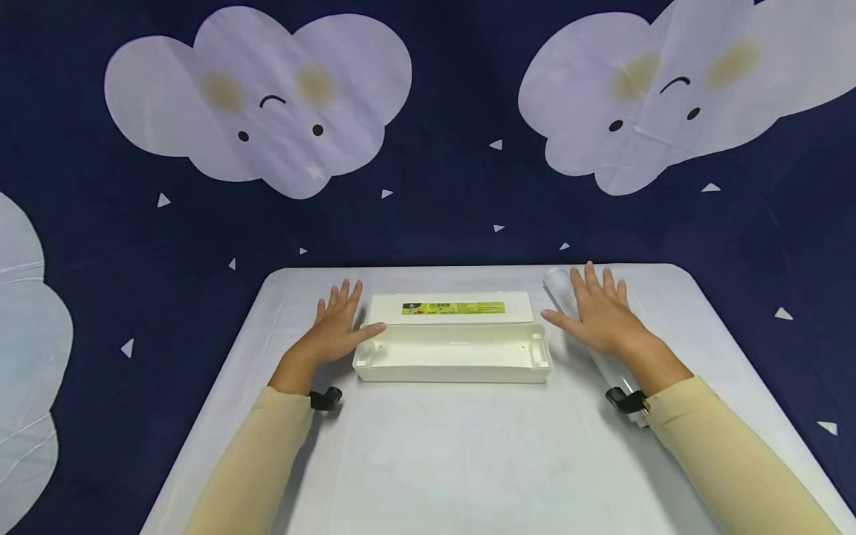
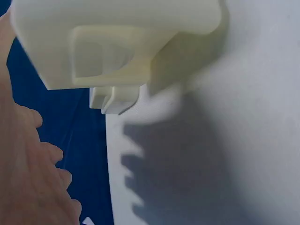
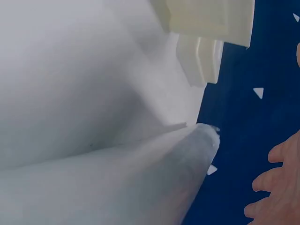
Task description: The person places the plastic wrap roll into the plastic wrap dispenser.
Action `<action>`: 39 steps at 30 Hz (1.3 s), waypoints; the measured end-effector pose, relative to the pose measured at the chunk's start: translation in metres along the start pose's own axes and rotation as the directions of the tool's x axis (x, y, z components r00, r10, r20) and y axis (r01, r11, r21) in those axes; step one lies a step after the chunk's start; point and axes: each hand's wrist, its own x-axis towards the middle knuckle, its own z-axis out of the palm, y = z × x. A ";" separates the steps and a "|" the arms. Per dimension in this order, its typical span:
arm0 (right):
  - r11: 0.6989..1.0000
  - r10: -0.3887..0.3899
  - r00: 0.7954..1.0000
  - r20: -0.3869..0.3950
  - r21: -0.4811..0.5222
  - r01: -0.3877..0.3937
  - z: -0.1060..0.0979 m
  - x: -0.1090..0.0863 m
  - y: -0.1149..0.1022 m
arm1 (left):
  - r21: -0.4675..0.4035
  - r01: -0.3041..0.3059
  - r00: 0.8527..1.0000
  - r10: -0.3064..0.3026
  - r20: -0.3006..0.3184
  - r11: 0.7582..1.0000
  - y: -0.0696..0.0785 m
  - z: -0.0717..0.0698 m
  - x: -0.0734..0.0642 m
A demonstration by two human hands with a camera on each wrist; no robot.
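A long white plastic box (image 1: 455, 374) lies across the table, its inside exposed. Behind it is its flat lid (image 1: 388, 308), turned back and bearing a green and yellow label. My left hand (image 1: 334, 327) is spread at the box's left end, the thumb overlapping that corner; contact is unclear. Over a clear-white roll of film (image 1: 610, 368), right of the box, my right hand (image 1: 605, 319) is spread with straight fingers. The roll (image 3: 140, 178) slants across the right wrist view, apart from that hand's fingers. Neither hand grips anything. The box's end wall (image 2: 42, 47) fills the upper left wrist view.
A white cloth covers the table (image 1: 468, 461), which has rounded far corners. Beyond its far edge hangs a dark blue backdrop (image 1: 455, 193) with printed clouds and small triangles. Black wrist straps (image 1: 325, 399) sit at both cuffs.
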 end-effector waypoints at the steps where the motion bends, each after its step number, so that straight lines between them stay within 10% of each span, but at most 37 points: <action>1: 1.000 0.007 1.000 0.003 0.004 -0.007 0.001 -0.001 0.002 | -0.021 -0.003 1.000 0.002 -0.009 1.000 0.000 0.002 0.000; 15: 0.998 0.040 0.999 -0.020 0.050 -0.039 0.007 -0.019 0.029 | -0.396 -0.018 0.996 -0.016 -0.083 0.918 -0.001 0.032 -0.013; 21: 0.990 0.070 0.997 0.009 0.122 -0.071 0.007 -0.028 0.039 | -0.522 0.011 1.000 -0.024 -0.019 0.853 0.001 0.038 -0.027; 31: 0.971 0.076 0.995 0.070 0.221 -0.089 0.008 -0.040 0.047 | -0.587 -0.018 1.000 0.010 -0.016 0.810 0.000 0.045 -0.039; 39: 0.959 0.092 0.992 0.089 0.259 -0.113 0.011 -0.048 0.048 | -0.692 -0.091 0.996 0.072 -0.057 0.716 -0.005 0.053 -0.044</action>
